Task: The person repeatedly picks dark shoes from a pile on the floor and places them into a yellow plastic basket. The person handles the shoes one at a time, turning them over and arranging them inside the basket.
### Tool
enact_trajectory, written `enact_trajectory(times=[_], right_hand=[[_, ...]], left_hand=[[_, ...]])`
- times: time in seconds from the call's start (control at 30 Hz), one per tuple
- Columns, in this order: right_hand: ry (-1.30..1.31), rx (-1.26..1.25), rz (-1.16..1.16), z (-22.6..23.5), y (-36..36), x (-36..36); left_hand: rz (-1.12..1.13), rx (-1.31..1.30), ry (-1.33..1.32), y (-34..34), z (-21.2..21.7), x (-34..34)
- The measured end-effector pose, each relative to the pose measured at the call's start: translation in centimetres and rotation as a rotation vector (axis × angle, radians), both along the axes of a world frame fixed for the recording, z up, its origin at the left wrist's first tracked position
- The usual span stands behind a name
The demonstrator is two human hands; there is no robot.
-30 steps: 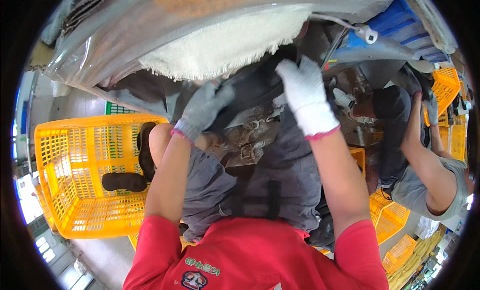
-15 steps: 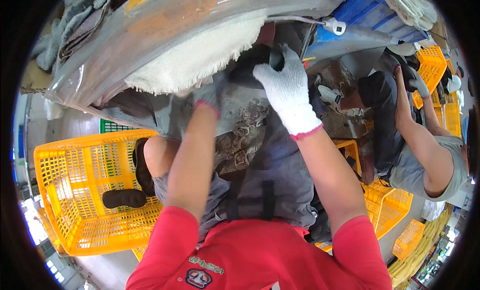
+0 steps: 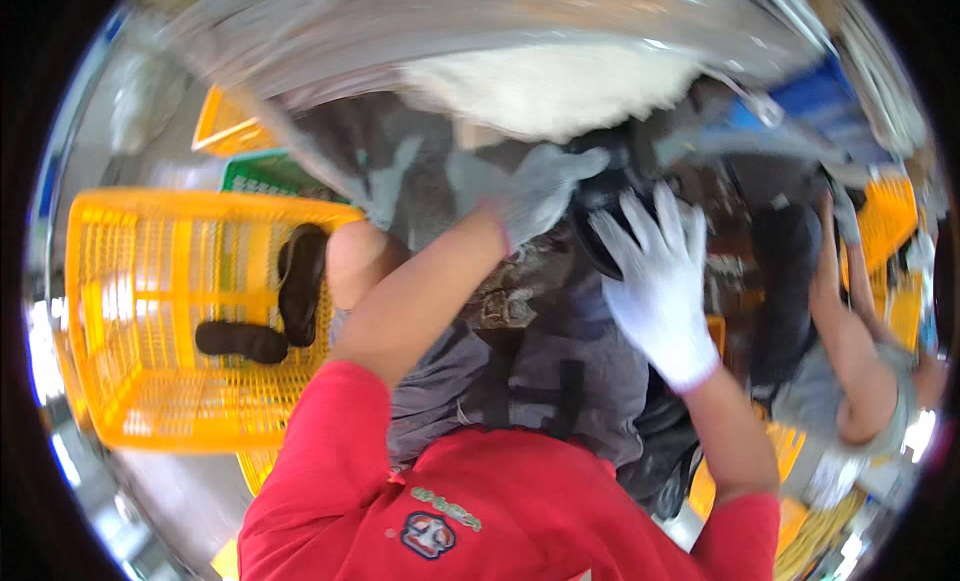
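Both gloved hands reach up under a plastic-wrapped bundle overhead. The left hand has its fingers curled loosely against a dark rounded piece below the white fleecy patch; whether it grips is unclear. The right hand lies spread, fingers released, just beside that piece. The bundle could sag or slide onto the arms, since no hand shows a firm grip and the plastic looks slippery. Counted: two gloves, one yellow crate at the left holding two dark soles, one co-worker's arm.
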State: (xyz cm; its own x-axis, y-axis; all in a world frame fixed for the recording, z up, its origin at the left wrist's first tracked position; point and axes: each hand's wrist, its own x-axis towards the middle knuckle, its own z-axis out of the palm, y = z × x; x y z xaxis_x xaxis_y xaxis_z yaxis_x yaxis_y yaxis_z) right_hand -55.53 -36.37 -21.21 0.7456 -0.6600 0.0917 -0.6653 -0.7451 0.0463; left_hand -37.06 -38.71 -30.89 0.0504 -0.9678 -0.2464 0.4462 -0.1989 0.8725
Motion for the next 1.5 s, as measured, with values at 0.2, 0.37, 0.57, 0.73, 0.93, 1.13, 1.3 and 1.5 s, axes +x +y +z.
enact_trajectory(times=[0.2,0.37,0.57,0.73,0.93,1.13,1.3,1.5], right_hand=[[-0.413,0.369,0.24,-2.9,4.7,2.0],[-0.746,0.313,-0.092,-8.8,6.0,5.8],[-0.496,0.285,-0.163,-6.7,-3.7,11.8],[-0.569,0.891,-0.203,0.7,0.8,10.8],[-0.751,1.001,-0.204,-1.0,0.5,11.1],[-0.41,0.862,-0.242,3.8,7.2,10.0],[-0.584,0.519,-0.112,-4.4,6.4,5.7],[-0.567,0.316,-0.19,-2.9,-1.8,11.9]], left_hand=[[0.009,-0.042,0.851,3.8,-7.8,3.1],[0.086,-0.195,0.217,2.7,-15.0,5.0],[0.588,-0.201,-0.519,1.0,-12.0,2.2],[0.235,0.097,0.897,1.2,-7.4,2.3],[0.218,0.031,0.84,0.0,-5.7,3.3],[0.424,0.244,0.747,2.1,-5.0,1.8],[0.075,-0.103,0.641,0.8,-8.0,4.0],[0.32,-0.078,0.658,0.8,-8.6,4.1]])
